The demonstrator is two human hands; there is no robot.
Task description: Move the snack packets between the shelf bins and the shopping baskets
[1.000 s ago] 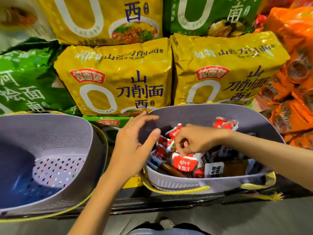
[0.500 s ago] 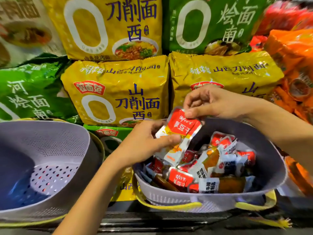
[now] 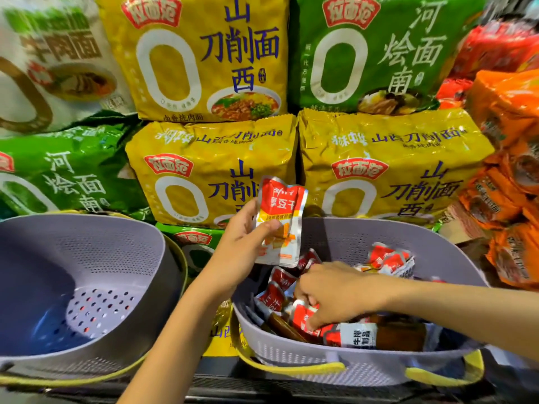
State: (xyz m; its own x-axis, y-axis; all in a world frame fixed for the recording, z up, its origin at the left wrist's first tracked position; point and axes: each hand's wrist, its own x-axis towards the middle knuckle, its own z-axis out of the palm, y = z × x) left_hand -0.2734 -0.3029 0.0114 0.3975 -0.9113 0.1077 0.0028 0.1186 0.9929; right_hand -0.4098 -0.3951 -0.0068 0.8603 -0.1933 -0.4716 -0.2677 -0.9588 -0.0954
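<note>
Fingers of the left hand (image 3: 239, 240) pinch one snack packet (image 3: 280, 220); those of the right hand (image 3: 335, 293) curl down onto a red packet (image 3: 306, 319).
Yellow and green noodle bags (image 3: 213, 167) stack behind two lilac baskets: the left basket (image 3: 87, 237) and, just beside it, the right basket (image 3: 350, 371), which holds a heap of packets (image 3: 388, 258). The snack packet is held upright above the right basket's far-left rim; the red packet lies in the heap near the front wall.
</note>
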